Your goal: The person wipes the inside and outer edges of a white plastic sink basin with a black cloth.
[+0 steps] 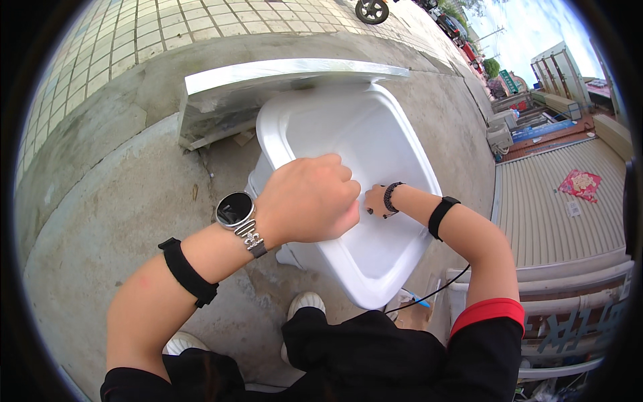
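Note:
A white glossy basin, seemingly ceramic and shaped like a mop sink, stands on the concrete ahead of me, its opening facing up. Over its left rim is my left hand, balled into a fist. The palm side is turned away, and nothing sticks out of the fist. Reaching down into the basin, my right hand is near the inner wall. Its fingers are partly hidden behind the left hand, so I cannot see whether they hold anything. A wristwatch sits on my left wrist and a braided bracelet on the right.
Behind the basin, a slab-like box wrapped in clear film stands on edge. A black cable runs below my right forearm near some cardboard. To the right is a ribbed shutter. A wheel rests on the far paving.

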`<state>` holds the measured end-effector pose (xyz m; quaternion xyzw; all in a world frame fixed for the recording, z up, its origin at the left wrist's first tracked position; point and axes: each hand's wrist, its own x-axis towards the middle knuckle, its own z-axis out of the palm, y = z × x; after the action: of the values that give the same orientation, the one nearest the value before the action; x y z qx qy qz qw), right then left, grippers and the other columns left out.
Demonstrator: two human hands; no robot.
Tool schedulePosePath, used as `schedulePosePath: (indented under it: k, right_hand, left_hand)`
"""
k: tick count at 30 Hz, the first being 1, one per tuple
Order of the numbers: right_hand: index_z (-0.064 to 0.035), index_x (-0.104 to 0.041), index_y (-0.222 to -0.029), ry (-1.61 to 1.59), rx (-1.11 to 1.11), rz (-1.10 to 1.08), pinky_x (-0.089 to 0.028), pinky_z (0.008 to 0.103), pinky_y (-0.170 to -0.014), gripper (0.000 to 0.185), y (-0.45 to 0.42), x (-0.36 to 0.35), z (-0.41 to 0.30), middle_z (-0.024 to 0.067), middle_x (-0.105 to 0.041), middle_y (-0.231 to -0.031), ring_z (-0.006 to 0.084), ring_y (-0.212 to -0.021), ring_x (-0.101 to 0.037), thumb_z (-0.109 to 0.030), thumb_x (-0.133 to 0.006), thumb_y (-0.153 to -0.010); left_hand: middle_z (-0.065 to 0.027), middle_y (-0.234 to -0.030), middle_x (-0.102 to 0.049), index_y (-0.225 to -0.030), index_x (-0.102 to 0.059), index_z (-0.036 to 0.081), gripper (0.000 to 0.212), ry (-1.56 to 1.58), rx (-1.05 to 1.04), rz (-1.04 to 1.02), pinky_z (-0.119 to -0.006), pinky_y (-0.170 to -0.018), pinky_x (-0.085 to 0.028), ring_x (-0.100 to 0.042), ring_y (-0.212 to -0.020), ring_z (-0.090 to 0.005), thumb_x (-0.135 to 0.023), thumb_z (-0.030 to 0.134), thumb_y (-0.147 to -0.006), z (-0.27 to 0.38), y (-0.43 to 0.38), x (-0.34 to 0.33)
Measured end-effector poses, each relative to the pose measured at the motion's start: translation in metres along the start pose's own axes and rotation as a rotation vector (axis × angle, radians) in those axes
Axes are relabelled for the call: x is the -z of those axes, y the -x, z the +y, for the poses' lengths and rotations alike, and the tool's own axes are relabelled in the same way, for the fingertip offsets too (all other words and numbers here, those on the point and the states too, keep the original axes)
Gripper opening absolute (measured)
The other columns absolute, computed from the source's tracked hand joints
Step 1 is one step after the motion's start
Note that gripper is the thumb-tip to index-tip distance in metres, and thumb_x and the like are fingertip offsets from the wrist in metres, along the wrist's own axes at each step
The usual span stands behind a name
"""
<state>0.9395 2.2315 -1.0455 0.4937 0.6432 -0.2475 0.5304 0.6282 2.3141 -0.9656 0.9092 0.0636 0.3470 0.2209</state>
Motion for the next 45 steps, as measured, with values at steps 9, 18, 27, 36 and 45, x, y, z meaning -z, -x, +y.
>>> schedulePosePath:
  k: [9, 18, 27, 36, 45]
  right_hand:
    - [-0.0108, -0.071, -0.082, -0.200, -0.029, -0.324, -0.050, 0.0397, -0.068, 0.015, 0.000, 0.000, 0.012, 0.0083, -0.069, -0.084, 0.0247, -0.079, -0.063, -0.018, -0.066, -0.069]
    - [-0.0103, -0.074, -0.075, -0.005, -0.147, -0.135, -0.054, 0.0346, -0.068, 0.026, 0.106, 0.072, 0.003, 0.0064, -0.071, -0.079, 0.0266, -0.079, -0.065, 0.003, -0.060, -0.057]
    - [-0.0095, -0.067, -0.092, 0.208, -0.056, 0.841, -0.046, 0.0338, -0.093, 0.020, 0.071, 0.077, 0.052, 0.0040, -0.057, -0.101, 0.0229, -0.102, -0.050, -0.006, -0.060, -0.074]
    - [-0.0092, -0.070, -0.084, 0.211, -0.274, 0.749, -0.049, 0.0334, -0.089, 0.014, 0.062, 0.100, 0.053, 0.0042, -0.062, -0.094, 0.0233, -0.099, -0.055, -0.007, -0.060, -0.074]
    - [-0.0072, -0.071, -0.073, 0.386, -0.210, 0.366, -0.053, 0.0336, -0.080, 0.010, 0.058, 0.073, 0.049, 0.0068, -0.064, -0.090, 0.0248, -0.092, -0.059, -0.006, -0.062, -0.069]
  left_hand:
    - [-0.0046, -0.058, -0.050, -0.059, -0.054, 0.006, 0.022, 0.046, -0.024, 0.092, -0.036, -0.051, -0.046, -0.053, -0.062, -0.0225, -0.064, 0.017, -0.075, -0.001, -0.001, -0.005]
    - [-0.0034, -0.059, -0.052, -0.058, -0.054, 0.007, 0.023, 0.041, -0.035, 0.110, -0.036, -0.050, -0.046, -0.053, -0.062, -0.0212, -0.063, 0.020, -0.074, -0.005, 0.001, -0.004]
    - [-0.0030, -0.054, -0.050, -0.054, -0.051, 0.007, 0.024, 0.028, -0.053, 0.158, -0.035, -0.048, -0.044, -0.052, -0.058, -0.0209, -0.064, 0.019, -0.070, -0.006, 0.003, -0.008]
    - [-0.0019, -0.053, -0.046, -0.052, -0.048, 0.008, 0.025, 0.042, -0.078, 0.191, -0.033, -0.044, -0.042, -0.050, -0.055, -0.0197, -0.066, 0.017, -0.067, -0.008, 0.004, -0.008]
    - [-0.0009, -0.050, -0.041, -0.048, -0.042, 0.010, 0.031, 0.067, -0.150, 0.287, -0.032, -0.040, -0.038, -0.046, -0.049, -0.0180, -0.066, 0.014, -0.066, -0.010, 0.007, -0.008]
